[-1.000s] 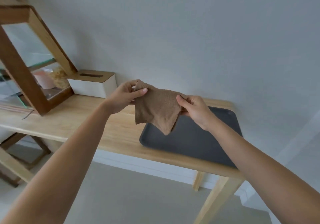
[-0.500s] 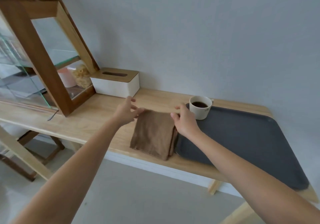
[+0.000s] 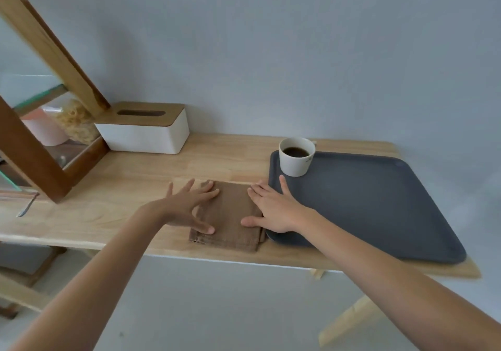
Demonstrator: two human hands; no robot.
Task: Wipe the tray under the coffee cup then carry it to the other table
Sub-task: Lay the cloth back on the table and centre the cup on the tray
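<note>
A dark grey tray lies at the right end of a light wooden table. A white cup of black coffee stands on the tray's far left corner. A folded brown cloth lies flat on the table just left of the tray. My left hand rests with spread fingers on the cloth's left side. My right hand lies flat across the cloth's right edge and the tray's left rim, fingers apart. Neither hand grips anything.
A white tissue box with a wooden lid stands at the back by the wall. A wood-framed glass cabinet fills the left, with jars inside. The tray's front right corner reaches the table's front edge; floor lies below.
One second ago both hands held the cloth up over the tray. It was laid folded on the table beside the tray, and both hands now lie flat on it with fingers spread.
</note>
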